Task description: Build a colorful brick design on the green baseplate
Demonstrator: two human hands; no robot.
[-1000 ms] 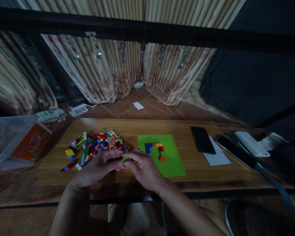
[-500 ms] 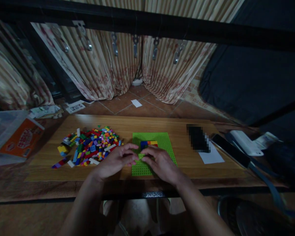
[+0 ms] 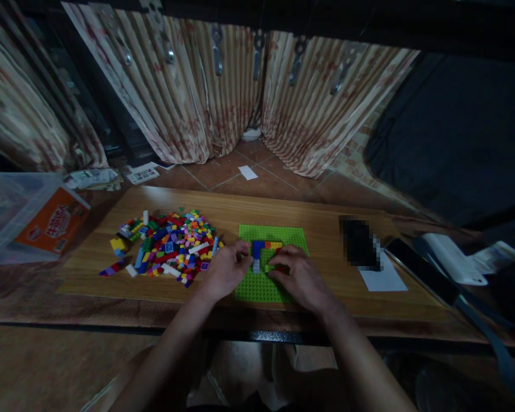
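Both my hands rest on a flat square green plastic baseplate [image 3: 257,286] lying on the long wooden table [image 3: 317,229]. My left hand [image 3: 223,272] lies curled at the baseplate's left edge, fingertips beside a small blue and grey brick row [image 3: 256,254]. My right hand [image 3: 302,277] presses down near the baseplate's middle; whether it pinches a brick, I cannot tell. Left of the baseplate spreads a heap of small multicoloured plastic bricks [image 3: 171,246].
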